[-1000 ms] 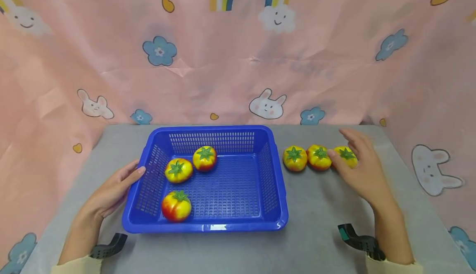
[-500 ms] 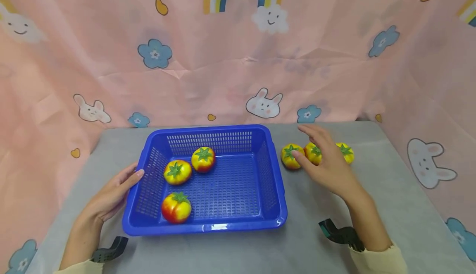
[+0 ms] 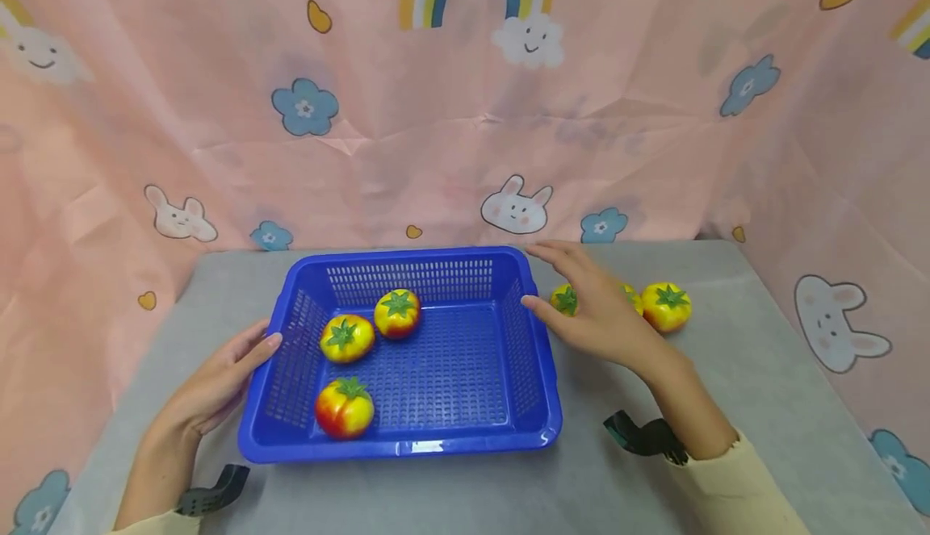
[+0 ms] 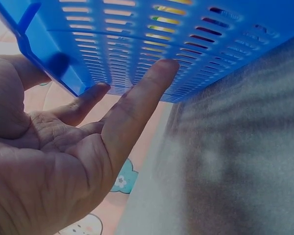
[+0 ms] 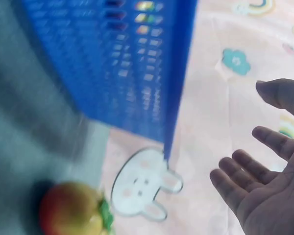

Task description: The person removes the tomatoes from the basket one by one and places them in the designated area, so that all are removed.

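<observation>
My left hand (image 3: 218, 382) grips the left rim of a blue plastic basket (image 3: 475, 444), thumb over the rim. In the left wrist view, its fingers (image 4: 132, 115) lie along the outside of the slotted wall. Three yellow-and-red toy tomatoes with green star-shaped leaves sit inside: a front one (image 3: 344, 410), a middle one (image 3: 347, 338) and a rear one (image 3: 397, 314). My right hand (image 3: 599, 309) hovers by the basket's right rim with fingers spread, holding nothing. In the right wrist view, a gap shows between that hand (image 5: 269, 181) and the basket (image 5: 122, 63).
Right of the basket, three more toy tomatoes stand in a row on the grey table (image 3: 756, 406). The rightmost tomato (image 3: 666, 306) is in full view; my right hand partly covers the other two. A pink printed cloth (image 3: 407, 148) hangs behind the table.
My right hand has moved left, from above the rightmost tomato across the row to the basket's right rim. The left hand keeps its hold, and the tomatoes stay in place.
</observation>
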`<state>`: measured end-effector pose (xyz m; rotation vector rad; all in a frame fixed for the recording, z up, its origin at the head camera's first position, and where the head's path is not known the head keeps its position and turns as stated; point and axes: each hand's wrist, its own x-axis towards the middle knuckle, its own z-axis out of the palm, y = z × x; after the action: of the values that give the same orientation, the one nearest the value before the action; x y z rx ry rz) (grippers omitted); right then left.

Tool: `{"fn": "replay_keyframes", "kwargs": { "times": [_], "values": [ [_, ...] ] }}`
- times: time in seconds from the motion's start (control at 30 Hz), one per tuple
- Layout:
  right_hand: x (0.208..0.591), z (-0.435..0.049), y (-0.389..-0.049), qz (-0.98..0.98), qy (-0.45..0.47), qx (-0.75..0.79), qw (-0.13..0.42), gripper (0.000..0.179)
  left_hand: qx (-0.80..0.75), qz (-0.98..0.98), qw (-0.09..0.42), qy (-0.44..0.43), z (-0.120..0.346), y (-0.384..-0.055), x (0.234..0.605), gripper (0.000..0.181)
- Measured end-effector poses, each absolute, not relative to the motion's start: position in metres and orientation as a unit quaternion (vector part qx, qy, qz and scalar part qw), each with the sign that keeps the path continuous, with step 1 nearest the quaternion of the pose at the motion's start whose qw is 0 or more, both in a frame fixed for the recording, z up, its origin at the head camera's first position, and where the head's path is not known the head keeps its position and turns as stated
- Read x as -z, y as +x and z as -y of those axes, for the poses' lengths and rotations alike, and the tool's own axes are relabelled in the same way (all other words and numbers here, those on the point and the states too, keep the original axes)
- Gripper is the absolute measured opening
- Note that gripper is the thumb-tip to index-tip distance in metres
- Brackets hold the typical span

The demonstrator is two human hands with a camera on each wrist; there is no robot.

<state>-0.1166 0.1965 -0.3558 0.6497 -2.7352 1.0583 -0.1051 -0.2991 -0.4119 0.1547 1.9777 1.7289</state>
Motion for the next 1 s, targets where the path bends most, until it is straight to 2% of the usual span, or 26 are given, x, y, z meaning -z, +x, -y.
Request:
{"fn": "replay_keyframes", "kwargs": {
  "times": [0.47, 0.67, 1.0],
  "values": [
    [0.33, -0.152, -0.134, 0.845, 0.281, -0.453, -0.047, 0.06, -0.635, -0.728, 0.252, 0.061, 0.305, -0.105, 0.409, 0.067],
    [0.321, -0.135, -0.147, 0.858, 0.278, -0.428, -0.069, 0.06, -0.653, -0.71, 0.253, 0.072, 0.302, -0.108, 0.41, 0.063],
    [0.334, -0.106, -0.16, 0.887, 0.249, -0.367, -0.125, 0.064, -0.655, -0.707, 0.257, 0.071, 0.298, -0.107, 0.414, 0.066]
  ]
}}
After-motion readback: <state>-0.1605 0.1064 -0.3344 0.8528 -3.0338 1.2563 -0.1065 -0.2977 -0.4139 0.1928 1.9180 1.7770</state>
